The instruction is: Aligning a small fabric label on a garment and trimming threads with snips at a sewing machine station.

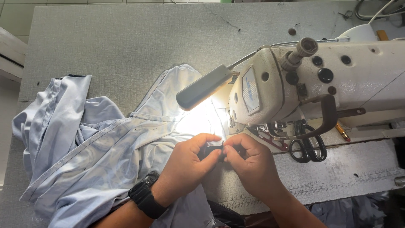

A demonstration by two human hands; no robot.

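My left hand [185, 164], with a black watch on its wrist, and my right hand [251, 164] meet in front of the sewing machine [337, 80]. Both pinch a small dark piece of fabric [213, 151] between thumbs and fingertips. A pale blue garment [97, 152] lies spread on the grey table [126, 38], reaching from the left edge to the bright patch under the machine's lamp [204, 88]. The needle area is mostly hidden by the lamp's glare.
Black scissors [310, 147] lie on the machine bed to the right of my hands. A yellow pencil-like object [342, 132] rests beside them. A loose thread [223, 19] lies at the far side of the table. Tiled floor shows at the upper left.
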